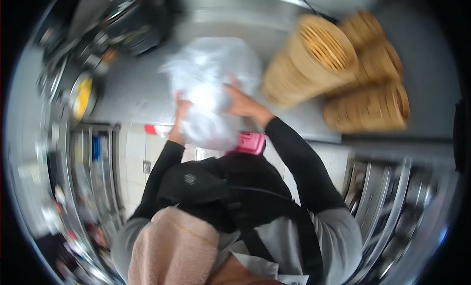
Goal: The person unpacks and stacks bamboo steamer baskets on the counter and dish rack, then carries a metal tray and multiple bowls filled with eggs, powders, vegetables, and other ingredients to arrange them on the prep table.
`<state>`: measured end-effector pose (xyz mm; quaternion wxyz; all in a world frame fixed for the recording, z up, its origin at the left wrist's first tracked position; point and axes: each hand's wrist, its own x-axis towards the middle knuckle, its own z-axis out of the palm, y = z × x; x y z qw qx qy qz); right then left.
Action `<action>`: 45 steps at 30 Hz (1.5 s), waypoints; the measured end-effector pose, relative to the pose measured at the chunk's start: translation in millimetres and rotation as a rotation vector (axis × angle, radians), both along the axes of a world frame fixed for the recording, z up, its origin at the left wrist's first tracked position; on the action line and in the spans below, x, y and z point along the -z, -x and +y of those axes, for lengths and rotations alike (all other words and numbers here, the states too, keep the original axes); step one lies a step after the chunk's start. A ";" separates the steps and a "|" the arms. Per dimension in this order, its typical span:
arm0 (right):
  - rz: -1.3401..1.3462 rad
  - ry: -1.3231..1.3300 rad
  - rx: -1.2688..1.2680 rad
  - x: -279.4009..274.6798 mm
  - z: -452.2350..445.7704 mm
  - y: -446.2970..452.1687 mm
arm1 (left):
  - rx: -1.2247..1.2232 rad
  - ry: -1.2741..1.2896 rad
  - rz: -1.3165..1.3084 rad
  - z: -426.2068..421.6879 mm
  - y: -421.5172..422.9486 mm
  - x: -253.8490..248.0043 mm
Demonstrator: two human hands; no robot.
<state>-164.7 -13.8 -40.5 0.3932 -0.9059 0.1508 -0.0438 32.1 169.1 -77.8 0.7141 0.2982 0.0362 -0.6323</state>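
One large plastic bag (216,57), whitish and translucent, fills the centre of the view; its film is crumpled, with bright highlights and a ragged, gathered corner at its far left. Its bulk lies over the steel bench (130,91), while its nearer part bulges past the front edge toward the person's body. Motion blur hides what the bag contains. Two hands grip it from opposite sides: the left hand (182,109) at its left flank, the right hand (243,102) with fingers bent against its right. One small pale emblem (190,178) marks the black apron (198,184); it is too indistinct to read. Four stacks of bamboo steamers (321,54) stand to the right, the foremost showing a slatted top. To the left are one dark pot (135,27) and one bowl (83,99) with yellow contents. One pink object (251,143) shows just beside the bag's lower edge.
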 end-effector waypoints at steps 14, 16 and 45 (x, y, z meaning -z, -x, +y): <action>-0.519 -1.349 1.098 178.8 109.3 354.0 | 0.895 0.064 -0.301 38.5 91.1 -75.1; -0.323 -1.190 1.273 238.0 166.8 452.3 | 0.775 -0.237 -0.526 54.9 90.5 -45.2; -0.192 -0.336 1.053 409.4 59.1 323.1 | 0.953 -0.534 -0.660 42.1 239.9 112.9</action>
